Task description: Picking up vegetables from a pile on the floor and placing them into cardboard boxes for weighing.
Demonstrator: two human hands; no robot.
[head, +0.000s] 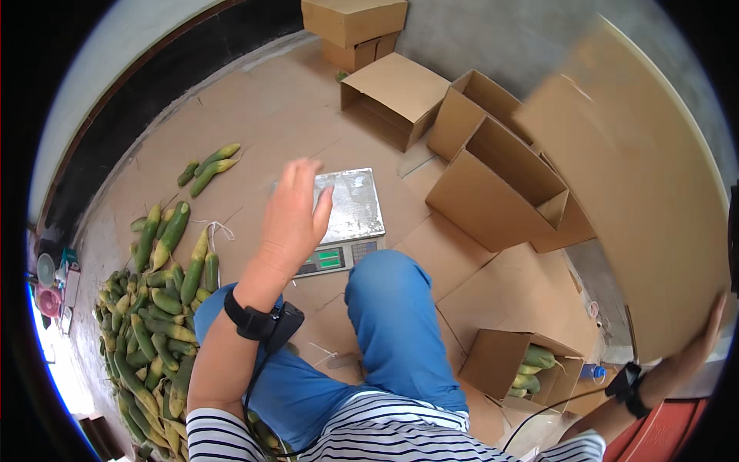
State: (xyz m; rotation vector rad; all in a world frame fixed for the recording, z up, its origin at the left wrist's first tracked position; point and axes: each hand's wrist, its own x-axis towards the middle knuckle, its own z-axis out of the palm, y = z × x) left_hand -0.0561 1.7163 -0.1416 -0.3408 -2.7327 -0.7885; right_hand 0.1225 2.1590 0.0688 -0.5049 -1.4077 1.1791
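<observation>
My left hand point(297, 211) is in the air over the left side of a digital weighing scale point(349, 205), its fingers and thumb apart and nothing in it. The scale has a shiny metal plate, lit green displays and a keypad, and no goods lie on its visible part. At the far right, my right hand point(711, 332) holds a large flat cardboard piece point(629, 196) near its lower right edge. This board stands tilted and its upper left part is blurred. Some of the right fingers are hidden.
Left of me lies a big heap of green radishes point(153, 329), with a few loose ones point(211, 167) farther off. Open cardboard boxes point(491, 190) stand ahead to the right. Near my right knee, another box point(493, 361) contains several radishes. Stacked cartons point(355, 23) stand by the wall.
</observation>
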